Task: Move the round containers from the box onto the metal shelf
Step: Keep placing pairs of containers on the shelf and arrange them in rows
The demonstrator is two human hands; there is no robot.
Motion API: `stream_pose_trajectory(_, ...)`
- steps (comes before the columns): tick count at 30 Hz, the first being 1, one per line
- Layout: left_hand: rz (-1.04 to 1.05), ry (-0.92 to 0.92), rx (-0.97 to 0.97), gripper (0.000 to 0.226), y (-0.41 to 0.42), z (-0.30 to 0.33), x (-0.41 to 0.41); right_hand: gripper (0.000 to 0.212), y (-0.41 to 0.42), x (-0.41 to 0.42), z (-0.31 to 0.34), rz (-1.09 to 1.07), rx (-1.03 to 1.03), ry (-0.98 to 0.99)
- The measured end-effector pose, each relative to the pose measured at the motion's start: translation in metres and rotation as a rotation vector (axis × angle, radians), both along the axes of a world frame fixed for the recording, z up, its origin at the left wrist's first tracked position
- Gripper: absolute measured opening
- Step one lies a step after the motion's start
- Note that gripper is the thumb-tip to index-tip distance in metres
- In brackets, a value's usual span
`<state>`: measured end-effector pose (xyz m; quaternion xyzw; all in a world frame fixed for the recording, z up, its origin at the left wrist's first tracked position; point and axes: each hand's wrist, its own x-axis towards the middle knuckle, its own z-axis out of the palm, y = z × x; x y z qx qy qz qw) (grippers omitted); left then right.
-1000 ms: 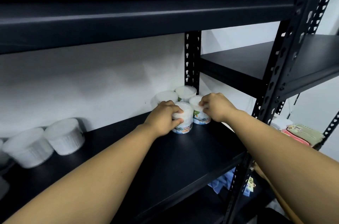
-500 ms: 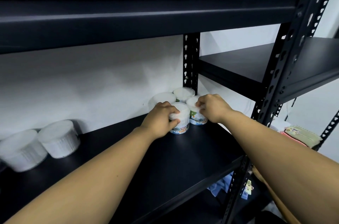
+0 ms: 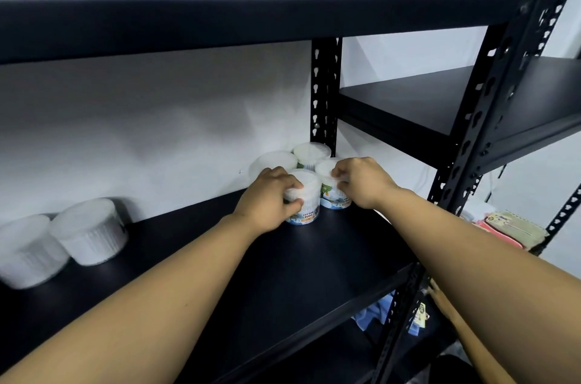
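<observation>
Forearms run in from the bottom edge to frame centre. Left hand (image 3: 267, 198) grips the front-left container (image 3: 304, 198), fingers curled round its rim and side; it stands on the metal shelf (image 3: 283, 273), label facing out. Right hand (image 3: 361, 182) pinches the front-right container (image 3: 331, 187) at its lid edge; it also stands on the shelf, just beside the first. Behind them, two more containers (image 3: 311, 152) sit against the wall by the rear upright (image 3: 325, 91). Far left of frame: two larger white tubs (image 3: 89, 231), well apart from the cluster. Progress, judged: four containers on the shelf, the front two placed but not yet released. Box is out of view, so can't tell how many are left.
</observation>
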<state>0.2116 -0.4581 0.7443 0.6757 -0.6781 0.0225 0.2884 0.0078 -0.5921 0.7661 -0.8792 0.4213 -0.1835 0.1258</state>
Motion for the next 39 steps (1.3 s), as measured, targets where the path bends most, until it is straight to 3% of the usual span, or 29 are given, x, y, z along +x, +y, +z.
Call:
stream_pose_trajectory(7, -0.015, -0.014, 0.023, 0.046, 0.005, 0.003, 0.002, 0.035, 0.006, -0.003, 0.013, 0.026, 0.025, 0.060)
stream_pose_trajectory(10, -0.012, -0.012, 0.017, 0.056, 0.014, 0.006, 0.007, 0.037, 0.019, -0.001, 0.014, 0.020, 0.030, 0.012)
stream_pose_trajectory(14, 0.027, -0.029, 0.000, 0.048, 0.041, 0.010, 0.021, 0.035, 0.047, 0.020, 0.015, 0.063, 0.030, -0.088)
stream_pose_trajectory(23, 0.410, -0.092, 0.098, 0.053, 0.168, 0.026, 0.110, 0.027, 0.146, 0.135, 0.023, 0.394, 0.041, -0.018)
stream_pose_trajectory(30, 0.790, -0.150, 0.369, 0.087, 0.267, 0.036, 0.182, 0.058, 0.232, 0.246, 0.022, 0.649, 0.114, 0.049)
stream_pose_trajectory(33, 0.818, -0.106, 0.485, 0.090, 0.287, 0.039, 0.196, 0.071, 0.258, 0.280, 0.020, 0.689, 0.064, 0.136)
stream_pose_trajectory(39, 0.771, -0.083, 0.581, 0.101, 0.301, 0.032, 0.205, 0.074, 0.273, 0.302, 0.016, 0.705, 0.096, 0.224)
